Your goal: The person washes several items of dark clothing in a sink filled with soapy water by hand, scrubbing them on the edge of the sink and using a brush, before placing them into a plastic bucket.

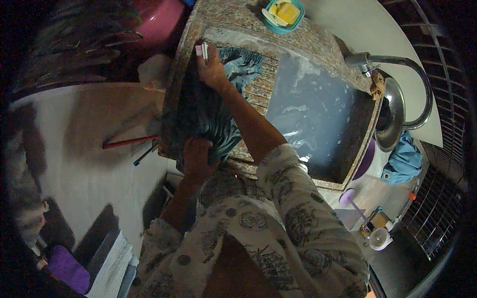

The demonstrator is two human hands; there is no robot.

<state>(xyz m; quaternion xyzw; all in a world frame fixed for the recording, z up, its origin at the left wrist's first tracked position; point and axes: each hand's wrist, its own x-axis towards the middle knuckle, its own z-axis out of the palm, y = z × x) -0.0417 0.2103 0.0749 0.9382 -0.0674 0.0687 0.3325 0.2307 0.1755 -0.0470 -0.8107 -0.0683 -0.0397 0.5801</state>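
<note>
A dark, wet garment [220, 111] with a gathered elastic waistband [244, 61] lies over the ridged washboard part [261, 93] of a granite laundry sink. My right hand [214, 70] is at the garment's far end, shut on a small white brush [204, 50] with pink bristles that face left. Close to the sink's near edge, my left hand [199, 158] grips a bunched part of the cloth, its fingertips partly hidden in shadow. To the right of the garment, cloudy soapy water [305, 100] with patches of foam fills the basin.
Yellow soap [288, 14] sits in a teal dish [267, 25] on the far ledge. A curved metal faucet [421, 78] rises at the right, near a brown rag [378, 85] and a metal bowl [390, 111]. A blue cloth [404, 162] lies beyond. A pink tub [160, 22] stands far left.
</note>
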